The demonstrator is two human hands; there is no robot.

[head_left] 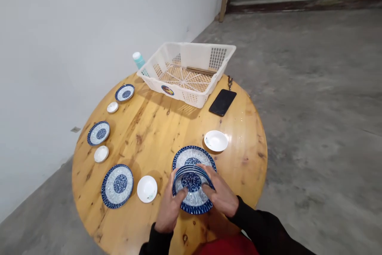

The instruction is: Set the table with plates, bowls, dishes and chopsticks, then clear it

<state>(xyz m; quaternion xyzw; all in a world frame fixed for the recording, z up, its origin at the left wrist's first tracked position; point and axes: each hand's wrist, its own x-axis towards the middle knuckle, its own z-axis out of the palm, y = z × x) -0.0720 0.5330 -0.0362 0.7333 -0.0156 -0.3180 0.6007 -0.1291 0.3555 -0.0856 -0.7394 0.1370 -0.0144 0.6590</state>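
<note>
A stack of blue-patterned plates [192,189] is held near the front edge of the round wooden table [155,127], tilted a little toward me. My left hand [169,207] grips its left rim and my right hand [222,195] grips its right rim, fingers wrapped round the edges. Just behind the stack, another blue-patterned plate [193,154] lies flat on the table.
Three more blue plates [117,185] [98,133] [124,92] lie along the table's left side with small white dishes [147,188] [101,154] [112,107] beside them. A white bowl [216,141], a black phone [222,102], a white plastic basket [186,72] and a teal cup [138,60] stand farther back.
</note>
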